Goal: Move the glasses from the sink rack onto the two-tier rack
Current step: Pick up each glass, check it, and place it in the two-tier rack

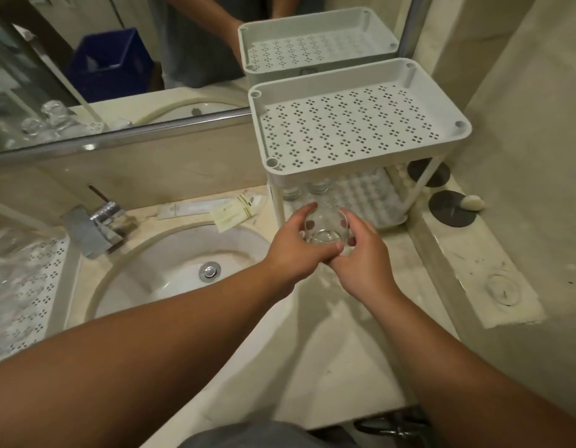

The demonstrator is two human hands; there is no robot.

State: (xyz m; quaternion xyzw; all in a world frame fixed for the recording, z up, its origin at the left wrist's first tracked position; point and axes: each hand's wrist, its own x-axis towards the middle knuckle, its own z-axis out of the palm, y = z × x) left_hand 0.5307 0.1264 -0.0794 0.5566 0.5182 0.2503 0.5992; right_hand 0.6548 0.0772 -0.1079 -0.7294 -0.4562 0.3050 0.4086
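— Where is the clear drinking glass [325, 229] at this moment?

— Just right of the frame's centre, held between both hands in front of the lower tier [370, 202] of the white two-tier rack [361, 124]. It is tipped, its thick base facing the camera.

— How do the hands sit on it?

— The left hand [293, 244] curls round the glass's left side, fingers over the top edge and thumb across the base. The right hand [361, 257] wraps the right side, fingertips showing through the glass wall. Both are closed round it; neither is slack.

— And the rack itself?

— It stands at the centre right, on the stone counter [338, 350]. Its perforated upper tier is bare. Under it, at the back left of the lower tier, two upturned glasses [307, 189] stand side by side, just beyond the held one.

— The sink rack?

— At the left edge, a perforated white sink rack [40, 279] with more clear glassware [5, 273] on it; blur hides how many pieces.

— What else shows?

— A round basin [183, 263] with a chrome drain, a chrome tap [99, 227] at its upper left, paper sachets [234, 211] behind it, a mirror [118, 59] above, and a pale pebble [473, 202] on a dark disc at the right.
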